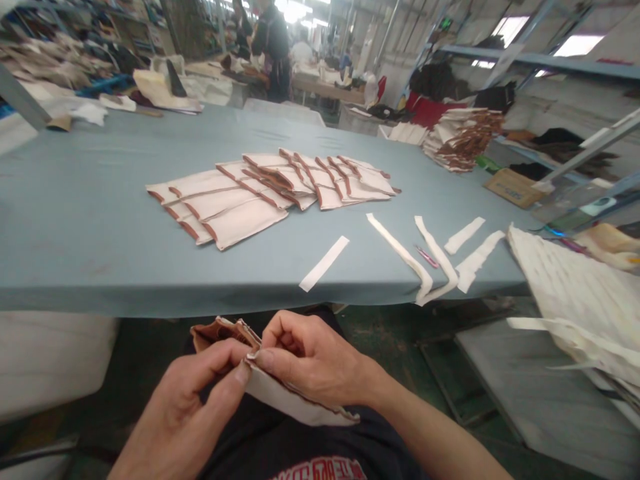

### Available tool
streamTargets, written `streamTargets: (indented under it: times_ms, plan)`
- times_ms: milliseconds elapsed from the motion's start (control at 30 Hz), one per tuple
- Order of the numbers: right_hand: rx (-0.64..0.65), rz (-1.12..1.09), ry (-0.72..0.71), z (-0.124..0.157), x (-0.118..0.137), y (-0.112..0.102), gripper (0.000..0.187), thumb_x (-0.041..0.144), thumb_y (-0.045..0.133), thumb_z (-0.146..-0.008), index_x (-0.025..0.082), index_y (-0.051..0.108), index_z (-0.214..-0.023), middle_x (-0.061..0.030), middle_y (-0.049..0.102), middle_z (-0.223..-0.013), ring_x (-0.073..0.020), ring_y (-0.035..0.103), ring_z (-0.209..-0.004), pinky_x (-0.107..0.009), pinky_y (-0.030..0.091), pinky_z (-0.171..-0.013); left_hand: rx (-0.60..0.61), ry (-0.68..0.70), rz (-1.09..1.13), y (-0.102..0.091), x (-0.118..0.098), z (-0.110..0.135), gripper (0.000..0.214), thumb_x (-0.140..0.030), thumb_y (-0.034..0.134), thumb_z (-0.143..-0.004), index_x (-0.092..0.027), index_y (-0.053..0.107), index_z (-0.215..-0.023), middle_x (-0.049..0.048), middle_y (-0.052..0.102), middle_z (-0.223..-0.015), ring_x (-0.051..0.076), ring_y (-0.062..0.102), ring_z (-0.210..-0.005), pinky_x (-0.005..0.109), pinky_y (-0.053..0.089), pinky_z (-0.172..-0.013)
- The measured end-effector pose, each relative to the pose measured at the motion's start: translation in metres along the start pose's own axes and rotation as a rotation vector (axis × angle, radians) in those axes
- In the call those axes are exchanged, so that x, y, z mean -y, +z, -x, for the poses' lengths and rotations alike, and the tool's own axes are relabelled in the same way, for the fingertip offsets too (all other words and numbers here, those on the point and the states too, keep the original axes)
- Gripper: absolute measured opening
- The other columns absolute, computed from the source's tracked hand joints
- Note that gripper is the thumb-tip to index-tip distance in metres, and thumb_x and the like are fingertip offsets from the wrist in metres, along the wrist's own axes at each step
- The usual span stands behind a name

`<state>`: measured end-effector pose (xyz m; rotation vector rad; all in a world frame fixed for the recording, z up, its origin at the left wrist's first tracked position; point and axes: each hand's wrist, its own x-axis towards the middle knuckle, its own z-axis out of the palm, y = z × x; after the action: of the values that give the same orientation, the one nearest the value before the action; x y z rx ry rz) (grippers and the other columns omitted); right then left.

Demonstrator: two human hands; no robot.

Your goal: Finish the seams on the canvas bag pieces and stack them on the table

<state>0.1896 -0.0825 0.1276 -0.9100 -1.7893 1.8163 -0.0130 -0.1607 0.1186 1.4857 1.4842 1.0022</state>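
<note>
Just below the table's front edge, my left hand and my right hand pinch the folded edge of a cream fabric piece with brown trim. Thumb and forefinger of each hand meet close together at the same seam. The piece's brown inner side shows above my left fingers, and its pale side hangs down to the right over my lap. Beyond, on the blue-grey table, lies an overlapping row of similar cream and brown pieces. What is inside the fold is hidden by my fingers.
Several white strips lie near the table's front edge, with small pink snips among them. A stack of brown-edged pieces stands at the back right, near a cardboard box. White sheets hang at right. People stand in the background.
</note>
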Motion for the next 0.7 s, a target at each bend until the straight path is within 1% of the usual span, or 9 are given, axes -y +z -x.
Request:
streamTargets:
  times_ms: [100, 167, 200, 267, 333, 433, 533, 633, 700]
  plan:
    - [-0.083, 0.173, -0.101, 0.005, 0.006, 0.005, 0.022, 0.035, 0.074, -0.101, 0.021, 0.060, -0.093, 0.0071, 0.057, -0.073, -0.0097, 0.049, -0.063, -0.023, 0.037, -0.060, -0.010, 0.071, -0.005, 0.000, 0.002, 0.000, 0.034, -0.048, 0.066, -0.103, -0.027, 0.084, -0.084, 0.0002, 0.085, -0.085, 0.021, 0.079, -0.074, 0.022, 0.060, -0.066]
    - [-0.109, 0.198, -0.104, 0.006, 0.007, 0.008, 0.017, 0.030, 0.071, -0.100, 0.022, 0.059, -0.092, 0.0073, 0.057, -0.072, -0.0098, 0.049, -0.062, -0.023, 0.038, -0.062, -0.040, 0.057, -0.003, 0.002, 0.003, 0.000, 0.032, -0.049, 0.069, -0.102, -0.027, 0.084, -0.083, -0.0002, 0.085, -0.088, 0.021, 0.079, -0.079, 0.022, 0.061, -0.071]
    - [-0.109, 0.190, -0.096, 0.006, 0.007, 0.009, 0.016, 0.029, 0.071, -0.099, 0.022, 0.059, -0.092, 0.0076, 0.056, -0.072, -0.0098, 0.049, -0.062, -0.023, 0.039, -0.062, -0.054, 0.038, 0.006, 0.003, 0.003, -0.001, 0.032, -0.050, 0.071, -0.100, -0.027, 0.083, -0.080, -0.0010, 0.084, -0.086, 0.020, 0.077, -0.078, 0.021, 0.060, -0.072]
    - [-0.107, 0.163, -0.078, 0.007, 0.005, 0.011, 0.017, 0.029, 0.072, -0.098, 0.022, 0.059, -0.091, 0.0076, 0.057, -0.072, -0.0097, 0.049, -0.061, -0.022, 0.040, -0.061, -0.050, 0.009, 0.038, 0.005, 0.005, -0.001, 0.033, -0.049, 0.076, -0.098, -0.027, 0.080, -0.074, -0.0023, 0.081, -0.078, 0.018, 0.075, -0.074, 0.021, 0.058, -0.070]
    - [-0.112, 0.151, -0.053, 0.006, 0.003, 0.012, 0.017, 0.029, 0.074, -0.097, 0.022, 0.059, -0.092, 0.0072, 0.059, -0.072, -0.0096, 0.050, -0.062, -0.022, 0.040, -0.061, -0.027, 0.022, 0.072, 0.005, 0.008, -0.003, 0.032, -0.046, 0.078, -0.097, -0.027, 0.080, -0.071, -0.0026, 0.079, -0.073, 0.018, 0.073, -0.069, 0.020, 0.058, -0.066]
    - [-0.129, 0.164, -0.021, 0.005, 0.001, 0.012, 0.014, 0.026, 0.073, -0.096, 0.021, 0.061, -0.092, 0.0065, 0.061, -0.073, -0.0099, 0.052, -0.064, -0.021, 0.040, -0.060, 0.001, 0.062, 0.096, 0.002, 0.012, -0.004, 0.026, -0.041, 0.078, -0.096, -0.027, 0.084, -0.076, -0.0019, 0.081, -0.073, 0.018, 0.075, -0.066, 0.020, 0.059, -0.064]
    - [-0.126, 0.181, 0.002, 0.005, 0.002, 0.013, 0.012, 0.025, 0.072, -0.096, 0.021, 0.062, -0.093, 0.0061, 0.062, -0.073, -0.0102, 0.055, -0.064, -0.021, 0.040, -0.059, 0.019, 0.052, 0.097, 0.000, 0.014, -0.002, 0.023, -0.040, 0.077, -0.096, -0.027, 0.086, -0.079, -0.0007, 0.083, -0.076, 0.019, 0.077, -0.068, 0.020, 0.060, -0.065]
    - [-0.126, 0.223, 0.008, 0.004, 0.001, 0.016, 0.014, 0.029, 0.072, -0.099, 0.021, 0.062, -0.093, 0.0058, 0.062, -0.073, -0.0105, 0.055, -0.063, -0.021, 0.038, -0.058, -0.028, -0.010, 0.121, 0.001, 0.016, 0.000, 0.026, -0.042, 0.075, -0.095, -0.027, 0.084, -0.076, 0.0012, 0.084, -0.083, 0.022, 0.078, -0.078, 0.023, 0.061, -0.071]
    - [-0.139, 0.281, -0.011, 0.004, 0.000, 0.020, 0.016, 0.034, 0.070, -0.102, 0.022, 0.062, -0.094, 0.0049, 0.063, -0.073, -0.0111, 0.056, -0.063, -0.022, 0.038, -0.059, -0.067, -0.067, 0.150, 0.003, 0.018, 0.001, 0.028, -0.042, 0.072, -0.095, -0.026, 0.081, -0.074, 0.0012, 0.082, -0.082, 0.023, 0.076, -0.080, 0.026, 0.059, -0.074]
